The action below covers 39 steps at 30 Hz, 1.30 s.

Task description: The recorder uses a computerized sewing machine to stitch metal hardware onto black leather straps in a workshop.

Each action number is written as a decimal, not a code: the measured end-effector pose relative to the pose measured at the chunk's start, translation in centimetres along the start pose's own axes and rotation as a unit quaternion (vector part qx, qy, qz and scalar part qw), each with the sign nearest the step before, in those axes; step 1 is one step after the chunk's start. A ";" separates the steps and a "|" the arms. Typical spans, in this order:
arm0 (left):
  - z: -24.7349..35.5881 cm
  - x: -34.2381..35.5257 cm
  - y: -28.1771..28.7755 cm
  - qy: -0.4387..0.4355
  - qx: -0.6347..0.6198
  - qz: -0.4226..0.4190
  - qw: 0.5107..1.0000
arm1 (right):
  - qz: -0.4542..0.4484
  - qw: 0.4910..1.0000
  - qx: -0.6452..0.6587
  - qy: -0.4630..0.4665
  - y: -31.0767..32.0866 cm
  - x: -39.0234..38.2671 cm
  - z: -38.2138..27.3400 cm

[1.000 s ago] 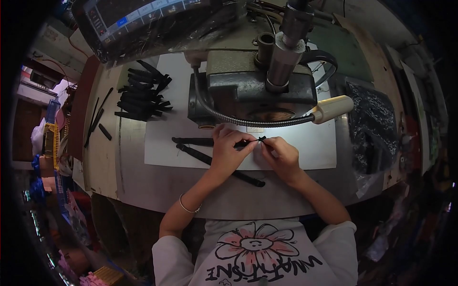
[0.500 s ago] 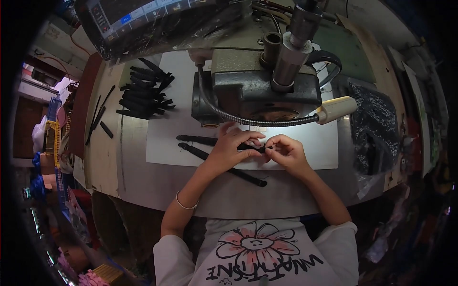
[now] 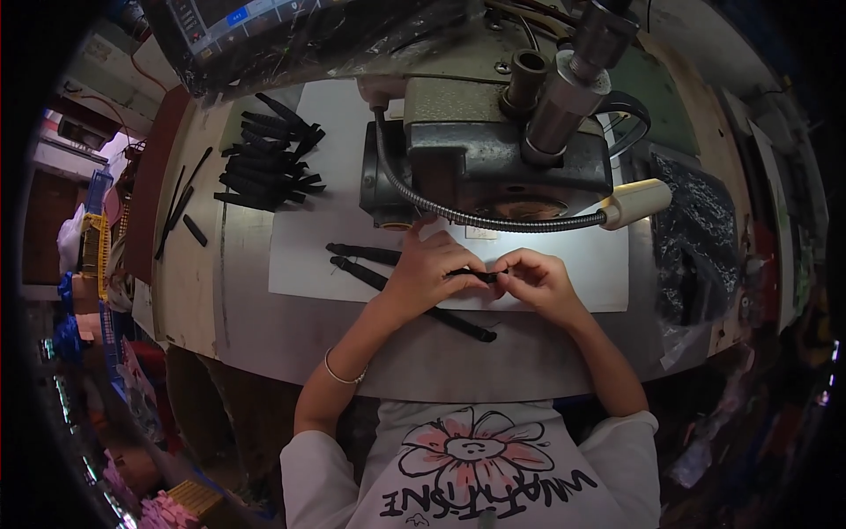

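A black fabric strip [image 3: 480,277] is held between my two hands, just in front of the machine head. My left hand [image 3: 423,275] is closed around its length, thumb and fingers pinching near the end. The fingertips of my right hand [image 3: 539,280] pinch the tip of that end. The rest of this strip [image 3: 363,254] appears to run out leftward behind my left hand. A second black strip [image 3: 463,324] lies slantwise beneath my left forearm, its middle hidden. Both rest partly on a white sheet [image 3: 308,280].
A sewing-machine-like head [image 3: 507,163] stands right behind my hands, with a lamp [image 3: 636,203] on a bendy metal neck. At the left lie a pile of black strips [image 3: 269,160] and several thin ones [image 3: 183,212]. A plastic bag [image 3: 696,229] sits at right, a screen [image 3: 256,31] at back left.
The view has shifted slightly, so the machine sits farther right in the picture. My left fingers have drawn in a little, and the strip's end lies straighter between both hands.
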<state>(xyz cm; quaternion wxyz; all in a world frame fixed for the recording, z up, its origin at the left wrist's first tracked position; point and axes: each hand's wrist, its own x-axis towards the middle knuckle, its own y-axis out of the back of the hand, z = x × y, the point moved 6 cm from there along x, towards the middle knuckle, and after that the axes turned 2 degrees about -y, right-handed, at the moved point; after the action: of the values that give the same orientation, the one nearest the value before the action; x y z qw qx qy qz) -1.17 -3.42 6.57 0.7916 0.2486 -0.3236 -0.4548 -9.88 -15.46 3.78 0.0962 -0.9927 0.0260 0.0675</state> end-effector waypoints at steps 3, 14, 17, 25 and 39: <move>0.6 -0.2 0.2 -0.035 0.051 0.023 0.998 | -0.013 0.976 -0.210 0.062 0.0 -0.1 -1.5; 1.6 0.1 0.2 -0.136 0.190 0.081 0.969 | 0.049 0.986 -0.157 0.011 1.4 0.9 0.3; 1.3 -0.3 -0.2 -0.223 0.287 0.125 0.923 | 0.064 0.991 -0.059 -0.099 3.0 2.8 0.2; -1.5 0.6 -1.6 -0.191 0.344 0.112 0.912 | 0.092 0.951 -0.251 -0.159 5.7 6.6 0.1; -2.9 1.0 -2.2 -0.140 0.370 0.019 0.918 | 0.185 0.843 -0.499 -0.083 5.0 6.1 -1.1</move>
<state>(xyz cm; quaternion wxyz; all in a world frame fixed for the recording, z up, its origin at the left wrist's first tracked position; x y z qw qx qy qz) 0.11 -5.03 3.43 0.5978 0.4513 -0.5814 -0.3176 -4.00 -20.86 3.02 -0.4242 -0.8742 0.1644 0.1698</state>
